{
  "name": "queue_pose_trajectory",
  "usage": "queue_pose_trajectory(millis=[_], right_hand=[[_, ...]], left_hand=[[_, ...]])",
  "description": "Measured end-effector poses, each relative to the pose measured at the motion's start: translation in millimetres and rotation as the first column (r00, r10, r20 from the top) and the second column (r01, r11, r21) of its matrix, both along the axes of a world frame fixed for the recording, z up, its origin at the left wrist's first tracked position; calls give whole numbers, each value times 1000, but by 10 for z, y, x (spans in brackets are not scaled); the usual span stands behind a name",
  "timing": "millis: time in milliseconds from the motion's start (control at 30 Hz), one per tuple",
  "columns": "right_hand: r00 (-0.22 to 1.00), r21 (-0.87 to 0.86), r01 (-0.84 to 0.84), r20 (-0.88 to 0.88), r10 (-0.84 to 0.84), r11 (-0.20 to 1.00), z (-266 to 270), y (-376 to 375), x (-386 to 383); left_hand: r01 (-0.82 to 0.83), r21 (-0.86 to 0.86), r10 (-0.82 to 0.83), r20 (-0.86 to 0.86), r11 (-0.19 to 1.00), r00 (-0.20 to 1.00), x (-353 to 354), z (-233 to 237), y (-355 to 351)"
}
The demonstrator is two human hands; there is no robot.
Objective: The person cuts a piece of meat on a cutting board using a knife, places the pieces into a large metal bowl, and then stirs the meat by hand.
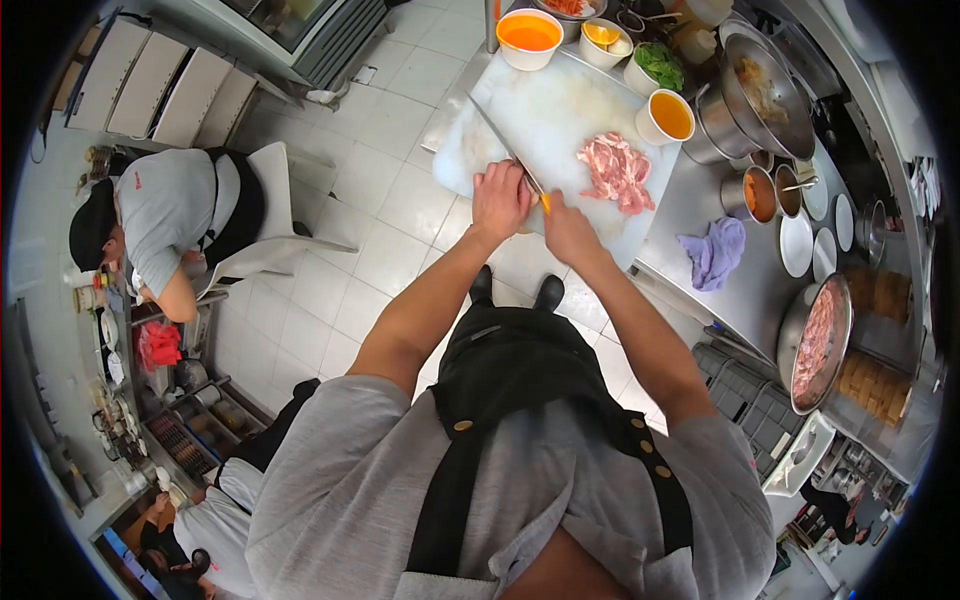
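Note:
My right hand (570,232) is closed round the yellow handle of a kitchen knife (497,135), whose long blade points away to the upper left over the white cutting board (545,120). Beside the blade, at the board's near edge, my left hand (501,200) has its fingers curled down. Whatever lies under those fingers, if anything, is hidden. A pile of raw pink meat slices (616,172) rests on the board, right of both hands and apart from them.
Orange liquid fills a white tub (529,40) and a smaller cup (667,117) at the board's edges. Green leaves (659,66) sit in another. A purple cloth (712,254) and a bowl of meat (815,343) are on the steel counter. A co-worker (175,215) bends at the left.

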State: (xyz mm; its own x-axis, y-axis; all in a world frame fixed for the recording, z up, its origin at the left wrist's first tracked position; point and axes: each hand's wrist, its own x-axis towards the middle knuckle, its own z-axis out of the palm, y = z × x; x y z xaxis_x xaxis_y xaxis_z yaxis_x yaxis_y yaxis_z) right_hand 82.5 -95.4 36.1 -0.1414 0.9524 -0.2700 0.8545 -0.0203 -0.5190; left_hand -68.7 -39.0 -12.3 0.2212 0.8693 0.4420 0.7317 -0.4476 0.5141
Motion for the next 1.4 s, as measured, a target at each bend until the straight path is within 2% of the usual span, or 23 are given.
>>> queue_pose_trajectory(millis=[67, 133, 200, 267, 300, 333, 367, 400, 433, 500, 567, 700, 800, 900, 933, 1000, 1100, 1167, 1300, 1400], right_hand=[[999, 6, -29, 39, 29, 1000, -64, 115, -26], [999, -29, -25, 33, 26, 999, -64, -363, 210], [986, -80, 5, 165, 9, 997, 47, -863, 614], [949, -2, -17, 315, 17, 1000, -88, -1016, 987], [958, 59, 101, 263, -113, 993, 197, -921, 939], [954, 90, 97, 276, -119, 991, 284, -903, 908], [949, 125, 93, 288, -126, 988, 330, -872, 878], [974, 81, 99, 198, -113, 992, 296, -873, 834], [989, 29, 101, 106, -103, 994, 329, -920, 727], [994, 8, 61, 92, -61, 998, 398, -1015, 521], [994, -91, 88, 69, -82, 992, 322, -1058, 390], [996, -129, 50, 77, -41, 990, 357, -946, 243], [998, -72, 20, 63, -15, 997, 200, -644, 153], [999, 36, -33, 5, 33, 999, -78, -122, 10], [1000, 34, -30, 2, 30, 999, -116, 8, -33], [998, 136, -67, -10, 69, 988, -143, 202, -103], [990, 152, -140, 39, 135, 978, -217, -174, 416], [989, 25, -31, 144, 27, 999, -110, -296, 826], [997, 103, 46, 52, -51, 994, 241, -303, 841], [991, 7, 106, 77, -106, 994, 451, -494, 512]], left_hand=[[-2, -12, 2, -15, 1000, 1000, 1, 9, -6], [-4, -21, 3, -25, 1000, 1000, -14, 36, 15], [-12, -41, 11, -27, 999, 1000, -8, 54, -14], [-13, -43, 13, -20, 999, 1000, 8, 66, -7], [-3, -48, 2, -23, 999, 1000, -3, 74, -29], [-2, -38, 1, -24, 999, 1000, -35, 53, -30], [47, -29, -45, 63, 998, 997, -88, 38, -26], [96, -14, -93, 151, 995, 984, -116, 19, 2], [99, -6, -97, 150, 995, 984, -125, 0, -9], [115, 69, -128, 229, 991, 965, -159, -22, -44], [103, 59, -112, 176, 993, 978, -141, -27, -57], [69, 13, -70, 76, 998, 995, -97, -6, -67], [4, -22, -3, 63, 1000, 998, -47, 1, -60], [-3, 1, 3, 100, 1000, 995, -39, -26, -46], [0, 0, 0, 97, 1000, 995, -40, -27, -65], [12, -29, -11, 58, 999, 998, -51, 3, -51], [-1, 11, 0, 64, 1000, 998, -29, -14, -54], [-6, 28, 5, 63, 1000, 998, -7, 3, -22], [5, 17, -5, 48, 1000, 999, -18, -27, -72], [47, -3, -47, 60, 999, 997, -62, -4, -79]])
